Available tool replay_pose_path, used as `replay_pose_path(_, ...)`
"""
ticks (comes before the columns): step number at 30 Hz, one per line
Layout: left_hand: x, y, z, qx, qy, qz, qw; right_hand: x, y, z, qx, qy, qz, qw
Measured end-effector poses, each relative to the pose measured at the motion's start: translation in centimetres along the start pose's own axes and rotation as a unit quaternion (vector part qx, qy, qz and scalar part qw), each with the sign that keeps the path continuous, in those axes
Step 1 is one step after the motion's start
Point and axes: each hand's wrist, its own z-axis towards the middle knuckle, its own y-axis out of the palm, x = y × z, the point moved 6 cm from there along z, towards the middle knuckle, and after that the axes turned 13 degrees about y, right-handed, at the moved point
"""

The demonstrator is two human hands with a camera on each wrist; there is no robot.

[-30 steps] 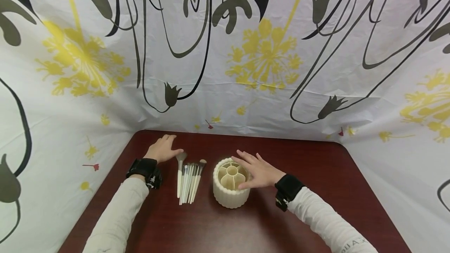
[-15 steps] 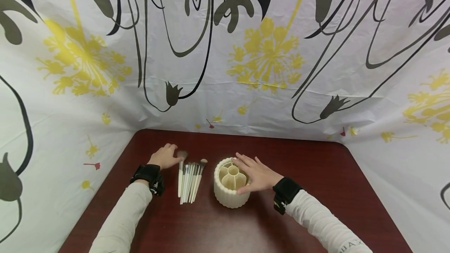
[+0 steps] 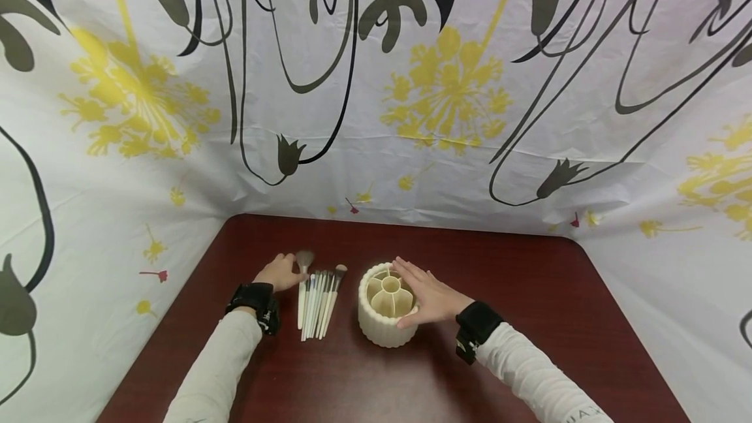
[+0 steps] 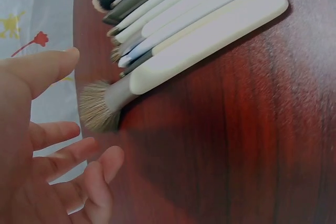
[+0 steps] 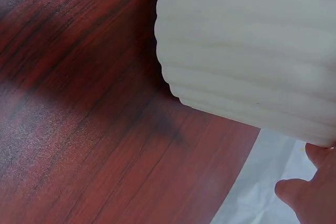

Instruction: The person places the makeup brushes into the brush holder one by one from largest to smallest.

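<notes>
In the head view my left hand is beside the leftmost makeup brush, which has a wide, fluffy head. The left wrist view shows the thumb and fingers spread apart near its bristles, with nothing between them. Several more makeup brushes with pale handles lie side by side to its right. My right hand rests on the right side of the rim of a cream, ribbed round brush holder, fingers stretched out. Inside, the holder is split into petal-like compartments round a centre ring. The right wrist view shows its ribbed wall close up.
The dark red wooden table has rounded far corners. A white cloth with grey and yellow flowers hangs behind it and along both sides. Black straps with cameras are round both wrists.
My left hand has come nearer, moving down and slightly right alongside the wide brush, with its fingers drawn in somewhat. The right hand has settled slightly at the holder's rim. The brushes lie as before.
</notes>
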Motion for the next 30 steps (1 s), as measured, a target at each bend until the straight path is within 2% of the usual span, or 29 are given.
replay_pose_path(5, -0.3, 0.9, 0.1, -0.008, -0.009, -0.003, 0.9999, 0.1, 0.0, 0.2, -0.004, 0.002, 0.005, 1.0)
replay_pose_path(11, -0.5, 1.7, 0.1, -0.017, -0.03, -0.017, 0.9993, 0.2, 0.3, 0.4, -0.011, -0.004, 0.05, 0.999)
replay_pose_path(17, -1.2, 2.5, 0.3, -0.02, -0.043, -0.032, 0.9984, 0.3, 0.6, 0.3, 0.007, -0.013, 0.061, 0.998)
replay_pose_path(30, -1.7, 3.6, 1.3, -0.024, -0.024, -0.053, 0.998, 0.6, 0.7, 0.3, 0.02, -0.025, 0.09, 0.995)
